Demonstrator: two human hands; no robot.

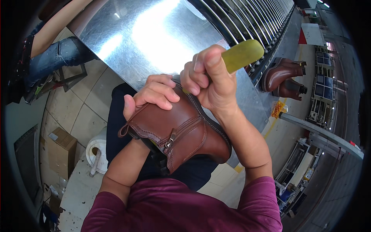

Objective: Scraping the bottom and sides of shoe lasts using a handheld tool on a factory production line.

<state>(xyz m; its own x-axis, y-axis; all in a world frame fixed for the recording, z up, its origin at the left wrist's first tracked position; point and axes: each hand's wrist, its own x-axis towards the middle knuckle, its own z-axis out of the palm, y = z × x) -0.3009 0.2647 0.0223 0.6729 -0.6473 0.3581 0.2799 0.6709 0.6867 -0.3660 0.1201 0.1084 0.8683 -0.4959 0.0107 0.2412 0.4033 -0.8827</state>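
Note:
A brown leather ankle boot (pixel 169 113) lies tilted on its side over my lap, with a side zipper (pixel 170 141), a pull loop and a dark sole edge. My left hand (pixel 156 93) grips it, fingers spread across the leather upper. Closed around a yellow-green flat bar with a rounded end (pixel 244 55), my right hand (pixel 206 79) presses close to the sole seam at the far end of the boot. A small yellow-green bit shows under that fist, against the boot. The bar's working end is mostly hidden by my fingers.
Before me stands a shiny metal table (pixel 127 38), with a roller conveyor (pixel 247 19) beyond it. Two brown boots (pixel 284 77) sit at the right. A person's arm (pixel 58 29) and jeans show at far left. A cardboard box (pixel 62 150) stands on the floor.

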